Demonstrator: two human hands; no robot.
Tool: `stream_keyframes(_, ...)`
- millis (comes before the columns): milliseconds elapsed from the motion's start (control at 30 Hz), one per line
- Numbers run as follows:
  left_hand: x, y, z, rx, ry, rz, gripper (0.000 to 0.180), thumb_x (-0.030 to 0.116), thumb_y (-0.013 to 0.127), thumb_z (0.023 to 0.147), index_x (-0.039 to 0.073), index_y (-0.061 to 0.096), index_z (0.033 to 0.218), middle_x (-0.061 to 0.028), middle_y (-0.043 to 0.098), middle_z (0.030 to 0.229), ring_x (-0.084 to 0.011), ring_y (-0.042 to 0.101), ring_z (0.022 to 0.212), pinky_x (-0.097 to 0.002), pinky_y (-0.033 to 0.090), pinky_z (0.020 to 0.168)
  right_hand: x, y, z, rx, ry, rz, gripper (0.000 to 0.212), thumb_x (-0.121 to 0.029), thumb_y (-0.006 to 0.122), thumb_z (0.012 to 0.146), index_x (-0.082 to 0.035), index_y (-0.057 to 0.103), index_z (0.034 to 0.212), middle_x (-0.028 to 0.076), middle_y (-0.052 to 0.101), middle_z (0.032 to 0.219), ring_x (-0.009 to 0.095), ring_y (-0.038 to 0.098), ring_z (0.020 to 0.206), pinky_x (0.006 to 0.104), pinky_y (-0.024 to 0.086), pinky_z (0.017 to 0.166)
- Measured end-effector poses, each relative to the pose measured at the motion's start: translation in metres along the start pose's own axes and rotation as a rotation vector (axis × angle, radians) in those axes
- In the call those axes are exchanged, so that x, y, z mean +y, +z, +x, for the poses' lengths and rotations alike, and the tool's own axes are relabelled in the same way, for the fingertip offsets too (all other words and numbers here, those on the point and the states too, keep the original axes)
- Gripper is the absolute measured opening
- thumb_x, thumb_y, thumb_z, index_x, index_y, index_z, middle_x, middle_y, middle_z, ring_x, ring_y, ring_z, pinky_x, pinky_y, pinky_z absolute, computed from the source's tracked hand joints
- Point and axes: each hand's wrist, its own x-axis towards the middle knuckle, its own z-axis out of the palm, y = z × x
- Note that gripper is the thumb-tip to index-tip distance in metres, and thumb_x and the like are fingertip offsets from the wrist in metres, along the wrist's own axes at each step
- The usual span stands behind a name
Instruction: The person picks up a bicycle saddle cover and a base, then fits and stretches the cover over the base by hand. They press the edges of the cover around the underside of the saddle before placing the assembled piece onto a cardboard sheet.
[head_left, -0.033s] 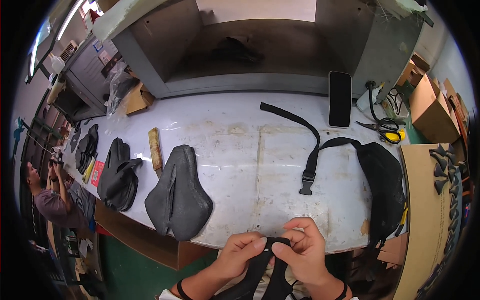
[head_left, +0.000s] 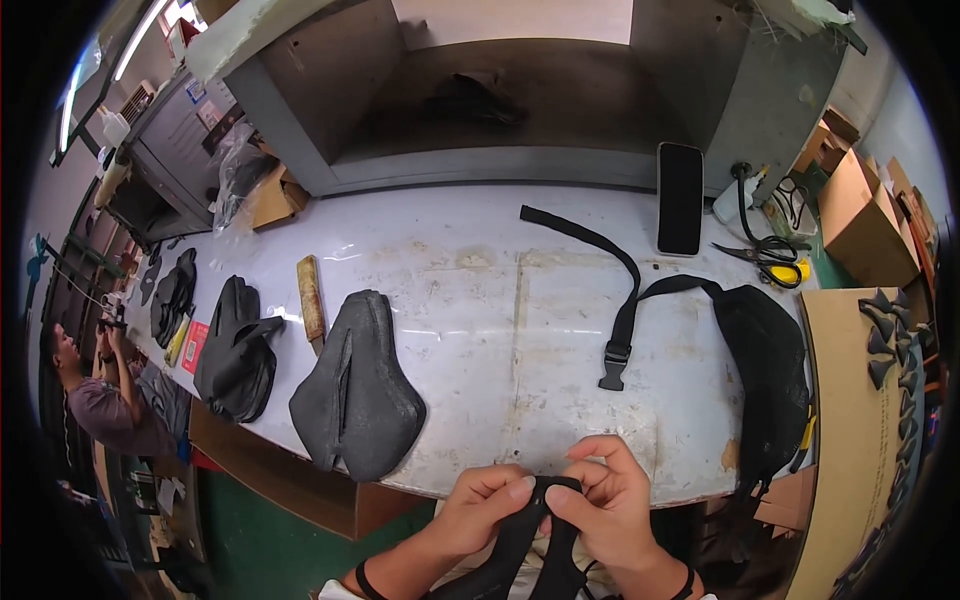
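Note:
Close to me, at the table's near edge, my left hand (head_left: 488,507) and my right hand (head_left: 605,498) pinch the narrow tip of a black bicycle saddle (head_left: 513,545). A long gap splits its middle, and its wide end runs out of view at the bottom. Both thumbs press on the tip from above; the right index finger is raised. To the left lies a dark grey saddle cover (head_left: 385,400) with a slit down its centre. Farther left is a stack of folded dark covers (head_left: 235,350).
A tape-wrapped knife (head_left: 311,300) lies beyond the saddle cover. A black waist bag (head_left: 765,350) with a buckled strap (head_left: 625,325) lies right. A phone (head_left: 680,200) leans on the grey metal cabinet (head_left: 480,168), with scissors (head_left: 765,255) beside it. Another person (head_left: 115,410) sits far left.

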Motion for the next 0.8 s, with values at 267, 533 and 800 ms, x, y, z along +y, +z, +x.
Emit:
stream_keyframes(267,-0.003,-0.012,0.004,-0.148,-0.112,-0.099,0.024,0.021,0.064,0.091,0.006,0.047,0.098,0.0035,0.051,0.084,-0.0029,0.051,0.074,-0.0206,0.041,0.062,0.012,0.0,0.002,-0.088,-0.226,-0.55,0.039,0.003,0.063,0.085,-0.001,0.043,0.118,0.008,0.063,0.082,0.012,0.06,0.072,0.023,0.048,0.061)
stream_keyframes(533,0.013,-0.001,0.006,0.064,-0.225,-0.071,0.02,0.021,0.057,0.096,0.002,0.058,0.103,0.0019,0.059,0.084,-0.0023,0.051,0.074,-0.0192,0.042,0.065,0.013,-0.022,0.0,-0.024,0.06,-0.225,0.011,-0.013,0.054,0.094,-0.002,0.053,0.096,0.004,0.059,0.078,0.006,0.05,0.064,0.019,0.039,0.058)
stream_keyframes(800,0.01,-0.006,0.007,-0.009,-0.264,-0.192,0.021,0.019,0.057,0.096,0.0,0.062,0.1,-0.0013,0.063,0.085,-0.0049,0.055,0.075,-0.0199,0.044,0.066,0.022,-0.035,0.005,-0.09,0.175,-0.262,0.029,-0.016,0.057,0.094,0.001,0.054,0.071,0.006,0.06,0.059,0.012,0.056,0.052,0.0246,0.044,0.047)
